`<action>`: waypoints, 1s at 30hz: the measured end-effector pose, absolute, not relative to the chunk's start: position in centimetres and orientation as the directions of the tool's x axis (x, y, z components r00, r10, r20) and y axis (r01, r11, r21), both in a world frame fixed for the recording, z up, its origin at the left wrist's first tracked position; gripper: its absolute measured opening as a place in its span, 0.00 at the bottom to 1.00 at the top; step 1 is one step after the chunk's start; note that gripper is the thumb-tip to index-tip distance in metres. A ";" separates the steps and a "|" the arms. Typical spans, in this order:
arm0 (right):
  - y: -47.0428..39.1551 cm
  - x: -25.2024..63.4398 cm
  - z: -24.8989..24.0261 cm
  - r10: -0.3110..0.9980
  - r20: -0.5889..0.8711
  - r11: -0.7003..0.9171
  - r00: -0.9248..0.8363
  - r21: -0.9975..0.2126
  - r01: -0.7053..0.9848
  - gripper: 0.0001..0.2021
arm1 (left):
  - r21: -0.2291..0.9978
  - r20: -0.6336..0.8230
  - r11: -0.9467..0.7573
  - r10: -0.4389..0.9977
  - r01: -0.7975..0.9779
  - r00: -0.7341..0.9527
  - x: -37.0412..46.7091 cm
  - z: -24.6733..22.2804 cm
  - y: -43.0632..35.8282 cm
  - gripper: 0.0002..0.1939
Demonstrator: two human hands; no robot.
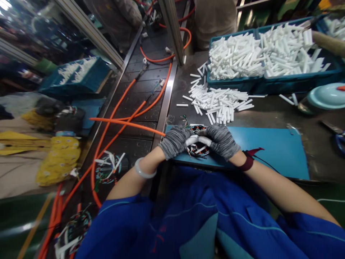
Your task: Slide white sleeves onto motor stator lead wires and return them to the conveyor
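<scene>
The left hand (pixel 175 141), in a grey knitted glove, and the right hand (pixel 220 140), gloved alike, were brought together over a round wound stator with dark coils and coloured wires (pixel 198 149). A short white plastic sleeve tube (pixel 193 139) was pinched between the fingertips of both hands, each hand being closed on one end of it. The stator was seen directly beneath the fingers, resting on a flat blue mat (pixel 272 151) that extended well to the right of the right hand. The mat lay on the dark grey table (pixel 269 113).

Just beyond the hands a loose heap of white sleeve tubes (pixel 221 102) was noted on the table. Further beyond, and to the right, two teal plastic crates filled with white tubes (pixel 269 54) were placed side by side. Far right of the right hand a pale teal round lid (pixel 327 96) was recorded.

To the left of the left hand, a dark conveyor belt (pixel 134 108) ran away from the person, with orange cables (pixel 126 124) laid along it. A second wound stator with white sleeves fitted (pixel 109 167) lay on the belt, near the left forearm. A pale bangle (pixel 144 169) was worn on the left wrist, a dark red band (pixel 246 162) on the right.
</scene>
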State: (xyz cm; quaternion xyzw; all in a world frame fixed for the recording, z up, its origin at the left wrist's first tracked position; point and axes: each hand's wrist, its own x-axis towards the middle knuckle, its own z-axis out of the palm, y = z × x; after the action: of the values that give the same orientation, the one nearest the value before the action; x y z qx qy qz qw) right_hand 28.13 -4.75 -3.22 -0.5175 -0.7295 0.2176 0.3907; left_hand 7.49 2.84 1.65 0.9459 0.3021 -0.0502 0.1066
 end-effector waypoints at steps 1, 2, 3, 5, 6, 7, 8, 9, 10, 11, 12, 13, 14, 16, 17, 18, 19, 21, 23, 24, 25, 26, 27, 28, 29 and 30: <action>-4.8 28.7 -3.2 0.923 0.347 0.374 -0.166 -0.712 0.595 0.16 | 0.098 -0.191 -0.789 0.583 0.606 0.790 7.9 1.9 2.7 0.24; -4.8 29.3 -3.2 0.923 0.347 0.374 -0.164 -0.717 0.588 0.16 | 0.027 -0.214 -0.784 0.601 0.620 0.770 8.5 2.3 2.5 0.24; -4.7 29.9 -3.3 0.929 0.337 0.363 -0.154 -0.743 0.562 0.16 | -0.024 -0.233 -0.788 0.603 0.615 0.763 9.1 2.5 2.3 0.24; -4.6 31.1 -3.5 0.956 0.268 0.293 -0.119 -0.841 0.455 0.16 | -0.029 -0.272 -0.840 0.529 0.542 0.804 10.7 3.0 2.2 0.23; -4.7 31.5 -3.6 0.972 0.215 0.235 -0.095 -0.891 0.389 0.17 | -0.001 -0.291 -0.870 0.472 0.493 0.832 11.4 3.2 2.2 0.23; -4.8 31.8 -3.7 0.985 0.163 0.173 -0.060 -0.927 0.332 0.18 | 0.032 -0.298 -0.894 0.419 0.448 0.857 12.0 3.3 2.3 0.23; -5.2 32.0 -3.7 0.993 0.116 0.116 -0.018 -0.948 0.295 0.20 | 0.054 -0.285 -0.908 0.385 0.416 0.878 12.4 3.4 2.4 0.22; -5.7 32.1 -3.7 0.996 0.081 0.070 0.027 -0.957 0.280 0.21 | 0.060 -0.245 -0.912 0.381 0.406 0.892 12.3 3.5 2.7 0.22; -6.3 32.1 -3.7 0.996 0.058 0.037 0.065 -0.958 0.284 0.21 | 0.058 -0.183 -0.909 0.397 0.413 0.899 11.9 3.7 2.9 0.23; -7.1 32.1 -3.6 0.996 0.038 0.014 0.076 -0.954 0.298 0.21 | 0.065 -0.115 -0.908 0.405 0.414 0.907 10.9 3.9 3.2 0.26; -8.0 31.9 -3.6 0.998 0.023 0.006 0.050 -0.949 0.315 0.19 | 0.083 -0.055 -0.915 0.391 0.394 0.919 9.6 4.0 3.6 0.29; -8.8 31.6 -3.6 1.000 0.021 0.023 -0.011 -0.943 0.331 0.17 | 0.101 -0.006 -0.924 0.370 0.368 0.929 8.1 4.1 3.8 0.33; -9.5 31.1 -3.7 0.995 0.045 0.074 -0.091 -0.936 0.344 0.16 | 0.121 0.014 -0.939 0.325 0.321 0.946 6.4 4.2 4.1 0.33; -10.3 29.9 -4.3 0.959 0.159 0.236 -0.233 -0.903 0.359 0.15 | 0.070 0.027 -0.935 0.349 0.347 0.937 3.5 3.8 4.2 0.26; -10.2 29.3 -4.8 0.936 0.222 0.315 -0.274 -0.877 0.364 0.15 | 0.039 0.019 -0.925 0.379 0.378 0.925 2.4 3.3 4.2 0.23; -10.0 28.8 -5.2 0.916 0.277 0.375 -0.291 -0.849 0.372 0.14 | 0.011 0.003 -0.911 0.411 0.411 0.911 1.7 2.7 4.0 0.21; -9.6 28.4 -5.7 0.904 0.312 0.411 -0.294 -0.826 0.387 0.13 | -0.005 -0.020 -0.901 0.433 0.433 0.901 1.4 2.1 3.8 0.21; -8.7 28.1 -6.2 0.897 0.328 0.431 -0.296 -0.794 0.428 0.13 | -0.008 -0.064 -0.899 0.437 0.437 0.897 1.8 0.6 3.4 0.24; -8.0 28.6 -6.0 0.894 0.336 0.444 -0.296 -0.752 0.488 0.14 | -0.025 -0.070 -0.894 0.449 0.448 0.891 2.7 -0.5 2.9 0.26; -7.8 28.9 -5.6 0.894 0.345 0.448 -0.286 -0.725 0.524 0.14 | -0.047 -0.067 -0.884 0.467 0.465 0.882 3.2 -0.9 2.6 0.27; -7.8 29.2 -5.0 0.894 0.355 0.448 -0.274 -0.699 0.557 0.13 | -0.077 -0.062 -0.869 0.494 0.489 0.867 3.6 -1.0 2.2 0.28; -7.9 29.4 -4.3 0.894 0.364 0.447 -0.262 -0.676 0.586 0.14 | -0.110 -0.059 -0.849 0.524 0.516 0.850 4.0 -0.9 1.7 0.28; -8.1 29.3 -3.5 0.896 0.366 0.440 -0.252 -0.653 0.616 0.14 | -0.141 -0.055 -0.827 0.555 0.544 0.830 4.3 -0.7 1.1 0.29; -8.2 29.1 -2.7 0.902 0.358 0.424 -0.242 -0.627 0.654 0.16 | -0.168 -0.051 -0.806 0.582 0.568 0.812 4.5 -0.4 0.4 0.30; -8.4 28.6 -1.9 0.911 0.345 0.398 -0.226 -0.592 0.701 0.18 | -0.191 -0.045 -0.789 0.601 0.584 0.798 4.7 -0.1 -0.4 0.31; -8.5 28.0 -1.3 0.921 0.329 0.365 -0.208 -0.546 0.754 0.21 | -0.212 -0.035 -0.774 0.616 0.597 0.787 4.8 0.2 -1.2 0.32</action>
State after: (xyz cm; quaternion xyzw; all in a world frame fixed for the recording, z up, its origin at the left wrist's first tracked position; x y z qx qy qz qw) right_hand 27.96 -8.54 -1.28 -0.5470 -0.7655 0.1346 0.3110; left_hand 4.83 -1.24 0.23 0.9403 0.3226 -0.0515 -0.0952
